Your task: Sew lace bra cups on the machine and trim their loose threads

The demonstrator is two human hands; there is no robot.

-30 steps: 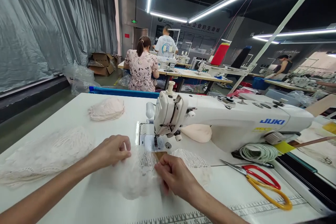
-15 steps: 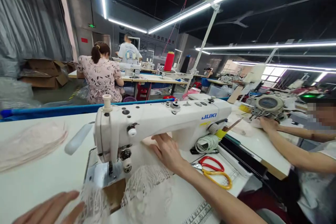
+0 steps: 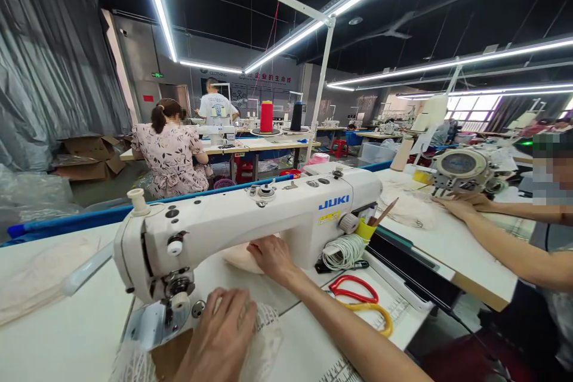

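Under the arm of a white sewing machine (image 3: 255,209), my right hand (image 3: 274,259) has its fingers bent and closed at the edge of a pale pink fabric piece (image 3: 242,258). My left hand (image 3: 221,331) rests over white stringy lace (image 3: 268,325) in front of the needle area, its fingers loosely extended and its thumb hidden. More lace (image 3: 134,364) lies left of that hand. A brown patch (image 3: 172,355) shows beside the metal needle plate (image 3: 145,325).
Red-and-yellow-handled scissors (image 3: 358,298) lie right of my forearm, near a coil of white cord (image 3: 344,252) and a yellow cup (image 3: 366,230). Pale fabric pieces (image 3: 40,280) lie at the left. A co-worker's arm (image 3: 487,245) reaches to another machine (image 3: 463,167) on the right.
My left hand has moved right from the lower left corner onto the lace. My right hand stays under the machine arm, where more of the pink fabric shows. The view has shifted.
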